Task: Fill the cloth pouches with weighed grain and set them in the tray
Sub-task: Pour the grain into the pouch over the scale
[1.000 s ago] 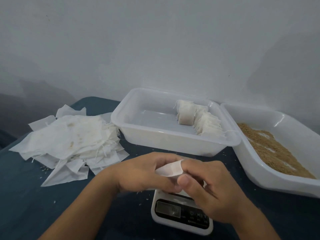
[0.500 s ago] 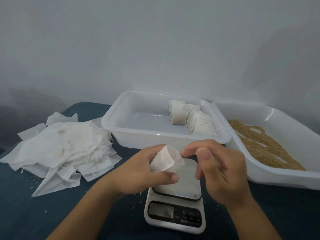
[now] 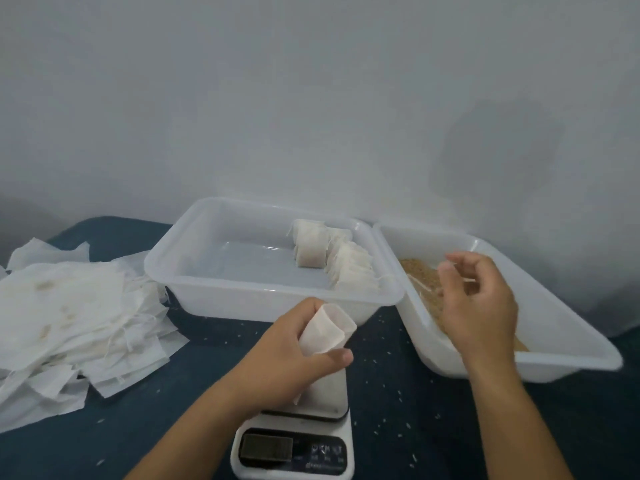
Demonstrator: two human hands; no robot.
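Plain wall (image 3: 311,98) fills the upper half, pale grey-white, matte, no marks except a soft dark shadow patch on the right side and another low at the far left edge. Light's dim and even, bluish cast, no window in view. Below it, a table (image 3: 398,410) w/ dark blue-green textured covering runs across the whole bottom, its rounded back-left corner meeting the wall. Floor not in view.

dark blue table (image 3: 194,403) bears trays (image 3: 277,296), scale (image 3: 294,452), cloths (image 3: 69,323).
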